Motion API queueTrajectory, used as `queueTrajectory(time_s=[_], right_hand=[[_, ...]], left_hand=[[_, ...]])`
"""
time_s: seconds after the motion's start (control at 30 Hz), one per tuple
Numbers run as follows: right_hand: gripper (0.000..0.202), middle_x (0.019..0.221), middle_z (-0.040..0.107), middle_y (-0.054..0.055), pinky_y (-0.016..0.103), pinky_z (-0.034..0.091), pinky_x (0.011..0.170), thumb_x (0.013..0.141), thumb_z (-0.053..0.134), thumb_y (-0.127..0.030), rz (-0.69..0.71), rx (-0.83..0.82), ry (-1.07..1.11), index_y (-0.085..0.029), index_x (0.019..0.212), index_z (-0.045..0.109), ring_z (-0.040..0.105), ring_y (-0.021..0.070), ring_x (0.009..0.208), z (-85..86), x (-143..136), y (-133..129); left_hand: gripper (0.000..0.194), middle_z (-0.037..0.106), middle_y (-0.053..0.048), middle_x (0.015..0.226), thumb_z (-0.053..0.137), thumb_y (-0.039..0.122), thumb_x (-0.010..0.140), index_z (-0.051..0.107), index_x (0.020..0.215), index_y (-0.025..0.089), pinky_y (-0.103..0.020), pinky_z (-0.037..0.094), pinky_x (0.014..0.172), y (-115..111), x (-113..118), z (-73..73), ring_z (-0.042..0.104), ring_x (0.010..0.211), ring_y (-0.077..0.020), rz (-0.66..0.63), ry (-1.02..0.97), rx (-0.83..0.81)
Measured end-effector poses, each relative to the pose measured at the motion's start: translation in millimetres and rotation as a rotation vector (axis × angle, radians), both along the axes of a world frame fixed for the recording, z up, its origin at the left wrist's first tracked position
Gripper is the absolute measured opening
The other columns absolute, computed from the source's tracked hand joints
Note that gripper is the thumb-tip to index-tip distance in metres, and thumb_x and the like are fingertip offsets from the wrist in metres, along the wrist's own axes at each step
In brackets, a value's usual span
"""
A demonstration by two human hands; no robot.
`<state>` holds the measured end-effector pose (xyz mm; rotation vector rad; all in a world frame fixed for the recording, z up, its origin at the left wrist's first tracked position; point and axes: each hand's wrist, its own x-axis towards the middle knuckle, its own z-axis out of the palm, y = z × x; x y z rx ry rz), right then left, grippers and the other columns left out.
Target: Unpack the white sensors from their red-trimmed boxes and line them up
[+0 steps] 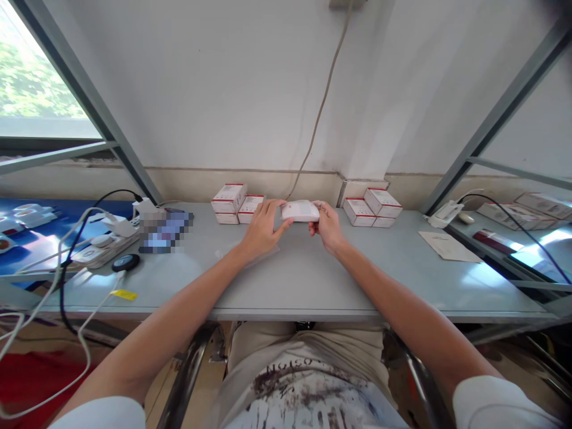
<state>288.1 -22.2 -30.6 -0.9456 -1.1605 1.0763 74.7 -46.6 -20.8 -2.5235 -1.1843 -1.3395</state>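
Observation:
A small white device [300, 210] with rounded ends is held up over the back middle of the grey table, between both hands. My left hand [263, 228] grips its left end, with the thumb along the lower edge. At its right end, the fingers of my right hand [328, 225] are closed round it. Clear plastic film [263, 256] lies on the table under my left hand. White boxes with red edges [229, 199] are stacked just left of my left hand, and similar boxes [378, 205] stand to the right of my right hand.
On the left of the table [295, 286] are a partly blurred phone [165, 231], a power strip [105, 247] with cables, and a round black object [126, 262]. A paper sheet [448, 246] and a white socket [444, 213] lie to the right. Metal frame bars rise at both sides.

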Motion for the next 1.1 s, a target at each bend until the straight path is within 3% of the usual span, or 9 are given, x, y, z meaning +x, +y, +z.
queueTrajectory(time_s=[0.3, 0.63, 1.1], right_hand=[[0.023, 0.053, 0.057, -0.007, 0.023, 0.04, 0.041, 0.093, 0.056, -0.043, -0.006, 0.01, -0.013, -0.026, 0.105, 0.066, 0.051, 0.0119, 0.039, -2.6, 0.9, 2.1], [0.034, 0.054, 0.057, -0.007, 0.023, 0.04, 0.041, 0.093, 0.064, -0.057, -0.004, 0.02, 0.001, -0.025, 0.105, 0.067, 0.051, 0.0109, 0.039, -1.4, 0.1, 0.4], [0.026, 0.053, 0.056, -0.007, 0.022, 0.038, 0.039, 0.095, 0.061, -0.05, -0.017, 0.002, 0.007, -0.025, 0.102, 0.065, 0.05, 0.0107, 0.038, 0.8, -0.8, 0.7]], left_hand=[[0.047, 0.064, -0.014, 0.138, 0.05, 0.056, 0.111, 0.053, 0.142, 0.021, -0.047, 0.043, 0.112, 0.4, -0.8, -1.5, 0.056, 0.125, -0.0309, -0.005, 0.008, 0.012], [0.047, 0.063, -0.014, 0.139, 0.049, 0.057, 0.11, 0.053, 0.142, 0.022, -0.048, 0.043, 0.112, 2.3, -1.2, -1.7, 0.056, 0.125, -0.0312, -0.003, 0.013, 0.007], [0.047, 0.065, -0.014, 0.137, 0.05, 0.057, 0.11, 0.053, 0.141, 0.021, -0.049, 0.043, 0.113, 0.4, -0.4, 0.2, 0.056, 0.125, -0.032, -0.009, 0.02, 0.0]])
